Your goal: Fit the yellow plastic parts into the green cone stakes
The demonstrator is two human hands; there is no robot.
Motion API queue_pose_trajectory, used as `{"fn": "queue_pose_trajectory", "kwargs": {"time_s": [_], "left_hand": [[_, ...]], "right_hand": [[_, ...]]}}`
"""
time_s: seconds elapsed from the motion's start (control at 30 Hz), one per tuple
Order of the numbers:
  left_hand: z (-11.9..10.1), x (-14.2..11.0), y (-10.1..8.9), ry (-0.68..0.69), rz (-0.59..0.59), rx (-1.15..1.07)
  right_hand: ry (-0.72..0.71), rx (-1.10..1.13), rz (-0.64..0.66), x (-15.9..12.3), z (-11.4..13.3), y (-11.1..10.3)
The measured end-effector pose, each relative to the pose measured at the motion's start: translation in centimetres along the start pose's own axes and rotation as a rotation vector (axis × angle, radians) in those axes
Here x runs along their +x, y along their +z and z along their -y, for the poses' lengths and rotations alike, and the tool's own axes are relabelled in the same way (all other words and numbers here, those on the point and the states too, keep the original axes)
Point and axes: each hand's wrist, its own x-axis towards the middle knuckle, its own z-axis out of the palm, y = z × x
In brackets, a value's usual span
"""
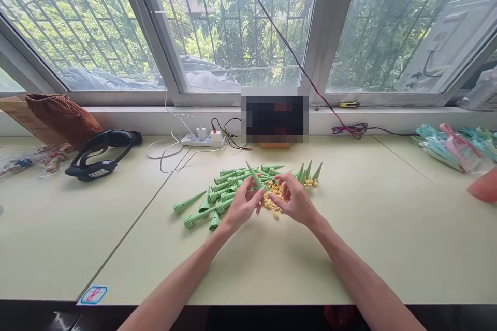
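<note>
My left hand [244, 202] is closed around a green plastic watering spike [254, 176], whose pointed end tilts up and away to the left. Just to the right, my right hand [295, 199] has its thumb and fingers curved and apart, near the wide end of that spike. Between and behind my hands lies a heap of small yellow plastic pieces [274, 209]. Several more green spikes [223, 183] lie in a loose pile to the left, a few standing on their wide ends. Beyond my right hand, several spikes [309, 170] stand point up, with yellow pieces at their bases.
At the back are a white power strip [204, 139] with cables and a pixelated dark screen [275, 119]. A black headset [103, 152] and a brown pouch [64, 121] sit at left. Bagged green and pink items [454, 147] lie at right. A numbered sticker [93, 295] marks the front edge.
</note>
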Motion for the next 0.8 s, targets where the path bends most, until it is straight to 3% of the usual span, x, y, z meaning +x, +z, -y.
{"fn": "queue_pose_trajectory", "kwargs": {"time_s": [0.07,0.23,0.37,0.8], "left_hand": [[-0.1,0.1,0.0,0.014,-0.077,0.013],[-0.2,0.0,0.1,0.036,-0.196,0.035],[-0.1,-0.2,0.2,0.053,-0.249,0.047],[0.0,-0.3,0.4,0.069,-0.215,0.063]], "right_hand": [[0.011,-0.049,0.024,0.1,-0.4,-0.6],[0.013,-0.131,0.235,0.0,-1.2,-1.1],[0.012,-0.171,0.276,-0.3,-1.1,-0.5],[-0.014,-0.324,0.303,-0.7,-0.9,0.7]]}}
